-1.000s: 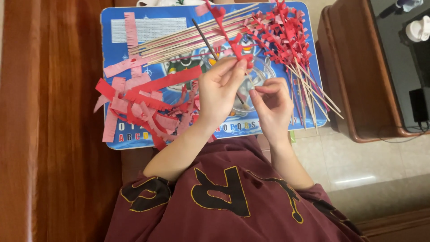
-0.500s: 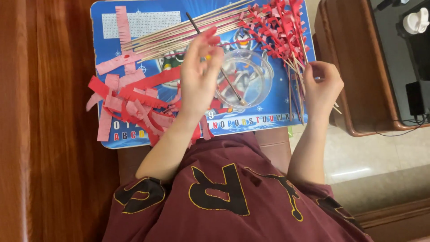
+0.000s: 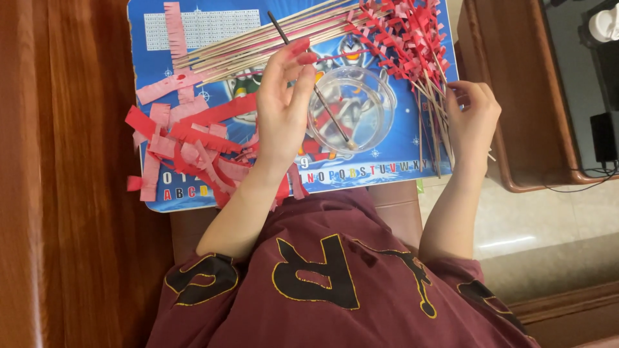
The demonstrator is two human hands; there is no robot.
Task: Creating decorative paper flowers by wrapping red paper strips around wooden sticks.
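My left hand (image 3: 282,113) lies spread over the blue picture board (image 3: 387,169), its fingertips on the black handle of a thin brush (image 3: 322,106). The brush leans into a clear round bowl (image 3: 377,96) right of that hand. My right hand (image 3: 474,119) is at the board's right edge, fingers curled around the lower ends of wooden sticks wrapped in red paper fringe (image 3: 406,38). Bare wooden sticks (image 3: 245,45) lie fanned across the top of the board. Loose red and pink fringed paper strips (image 3: 187,145) are piled left of my left hand.
The board rests on a narrow wooden stool or bench (image 3: 393,206) above my lap. A dark wooden panel (image 3: 71,193) runs along the left. A wooden table (image 3: 516,96) with a black device and cable (image 3: 606,138) stands at the right, over a tiled floor (image 3: 535,225).
Both hands were together at a stick with red paper. My right hand has since moved right to the wrapped sticks, and my left hand has spread over the brush by the bowl.
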